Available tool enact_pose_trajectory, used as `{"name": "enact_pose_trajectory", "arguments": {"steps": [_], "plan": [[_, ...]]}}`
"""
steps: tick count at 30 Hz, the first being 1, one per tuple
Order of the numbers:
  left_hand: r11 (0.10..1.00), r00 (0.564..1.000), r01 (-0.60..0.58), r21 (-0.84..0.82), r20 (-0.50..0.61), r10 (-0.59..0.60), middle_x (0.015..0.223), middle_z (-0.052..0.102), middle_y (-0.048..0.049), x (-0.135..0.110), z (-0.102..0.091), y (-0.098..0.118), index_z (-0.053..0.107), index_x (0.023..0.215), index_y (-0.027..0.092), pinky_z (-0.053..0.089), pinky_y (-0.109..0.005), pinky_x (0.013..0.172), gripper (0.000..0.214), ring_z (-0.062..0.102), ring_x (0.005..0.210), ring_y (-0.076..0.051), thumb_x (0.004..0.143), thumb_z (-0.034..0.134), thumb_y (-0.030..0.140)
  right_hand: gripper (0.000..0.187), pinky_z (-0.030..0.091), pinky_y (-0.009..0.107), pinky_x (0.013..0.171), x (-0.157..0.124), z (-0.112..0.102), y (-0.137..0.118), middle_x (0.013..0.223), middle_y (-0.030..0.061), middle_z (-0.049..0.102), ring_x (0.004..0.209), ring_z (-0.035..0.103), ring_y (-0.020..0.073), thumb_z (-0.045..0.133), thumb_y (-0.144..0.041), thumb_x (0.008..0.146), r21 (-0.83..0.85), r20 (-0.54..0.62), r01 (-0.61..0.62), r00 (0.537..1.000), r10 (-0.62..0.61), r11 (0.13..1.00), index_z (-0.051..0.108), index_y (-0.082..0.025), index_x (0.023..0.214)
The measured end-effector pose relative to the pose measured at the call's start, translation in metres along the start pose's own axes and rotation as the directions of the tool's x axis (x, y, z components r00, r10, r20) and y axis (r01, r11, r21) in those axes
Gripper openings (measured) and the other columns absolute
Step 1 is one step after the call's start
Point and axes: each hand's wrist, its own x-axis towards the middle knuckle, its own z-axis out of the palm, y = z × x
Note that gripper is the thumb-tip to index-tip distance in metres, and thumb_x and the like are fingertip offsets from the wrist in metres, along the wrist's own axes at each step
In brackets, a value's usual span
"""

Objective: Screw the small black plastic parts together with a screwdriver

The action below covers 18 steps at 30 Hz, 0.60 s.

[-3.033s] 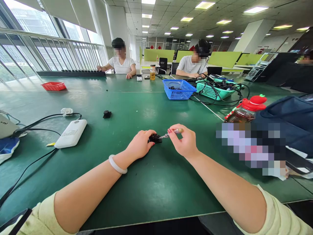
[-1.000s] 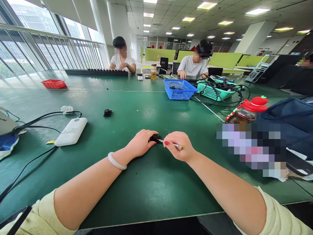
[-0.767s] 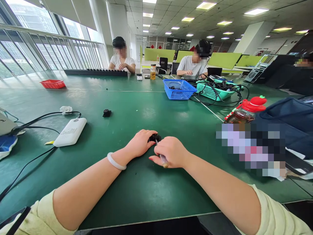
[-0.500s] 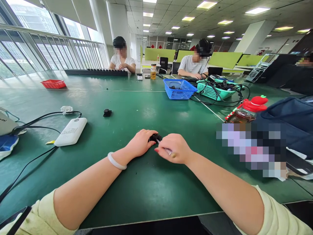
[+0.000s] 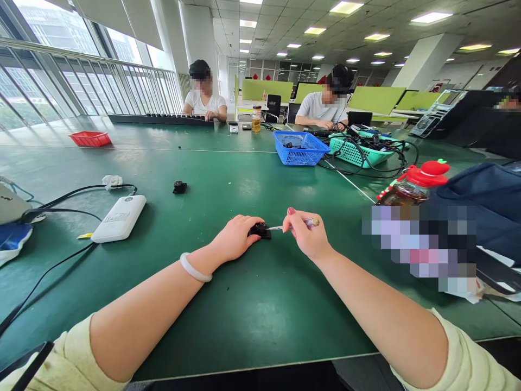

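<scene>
A small black part [image 5: 261, 230] rests on the green table [image 5: 252, 304], just ahead of me. My left hand [image 5: 234, 239] is curled over its left side and holds it down. My right hand [image 5: 307, 236] pinches a small screwdriver [image 5: 299, 224] with a clear handle. The tool lies almost level, its metal tip touching the right side of the black part. A white bangle sits on my left wrist.
A second small black part [image 5: 179, 187], a white power bank [image 5: 119, 218] with cables and a crumpled tissue [image 5: 112, 181] lie to the left. Blue basket [image 5: 298, 147], green basket of cables [image 5: 360, 150], red tray [image 5: 90, 139] farther off. A red-lidded bottle [image 5: 411, 184] and dark bag [image 5: 480, 209] at right. Two people sit across.
My right hand, which had dropped low with the screwdriver handle pointing toward me, has lifted and swung right, so the tool lies level against the part again. My left hand has stayed put.
</scene>
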Motion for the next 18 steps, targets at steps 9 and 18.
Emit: {"name": "enact_pose_trajectory", "arguments": {"steps": [9,18], "plan": [[1.0,1.0,-0.006,0.009,-0.023,0.007,0.124,0.065,-0.0061,0.002,0.002,0.0,0.057,0.125,0.02,0.043,-0.043,0.104,0.037,0.056,0.115,-0.025,0.089,0.054,0.021,0.043,0.023,0.027,0.052,-0.012,0.015,-0.009,0.046,-0.0018,0.045,0.046,0.036,0.0101,0.049,-0.034,0.092,-0.405,0.497,0.72,0.69,-0.526,0.563,0.05,-0.019,0.051],[1.0,1.0,0.003,0.007,-0.011,-0.003,0.125,0.064,-0.0062,0.001,0.0,0.0,0.056,0.125,0.021,0.043,-0.043,0.104,0.036,0.055,0.116,-0.026,0.09,0.054,0.025,0.051,0.031,0.026,0.052,-0.009,0.005,-0.009,0.047,-0.0015,0.048,0.045,0.041,0.0103,0.037,-0.034,0.098,-0.324,0.31,0.493,0.862,-0.402,0.808,0.05,-0.02,0.052]]}}
